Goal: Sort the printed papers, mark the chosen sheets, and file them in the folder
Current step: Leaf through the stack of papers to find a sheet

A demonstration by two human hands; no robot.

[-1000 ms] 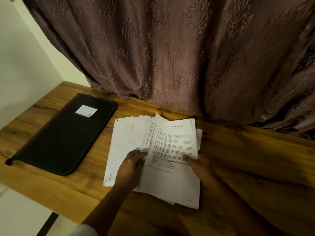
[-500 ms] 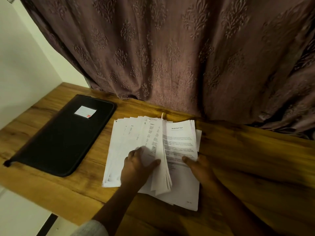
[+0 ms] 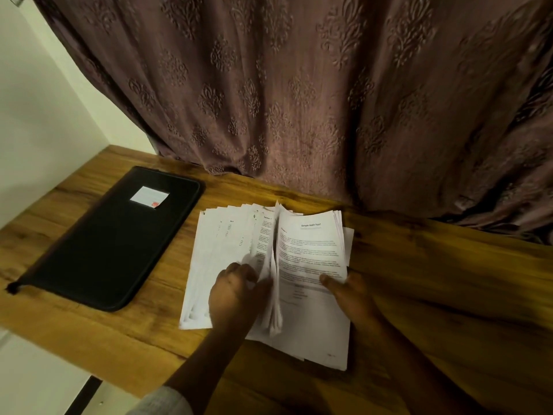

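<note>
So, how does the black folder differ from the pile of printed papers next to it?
The black folder is dark, closed and untouched; the printed papers are white, fanned out and being handled. The folder lies fully flat, while some of the papers stand on edge, gripped by the left hand. The folder bears only a small white label; the papers carry lines of printed text. Both rest on the wooden table.

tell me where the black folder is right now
In the head view the black folder lies closed and flat on the left part of the wooden table, just left of the fanned printed papers.
</note>
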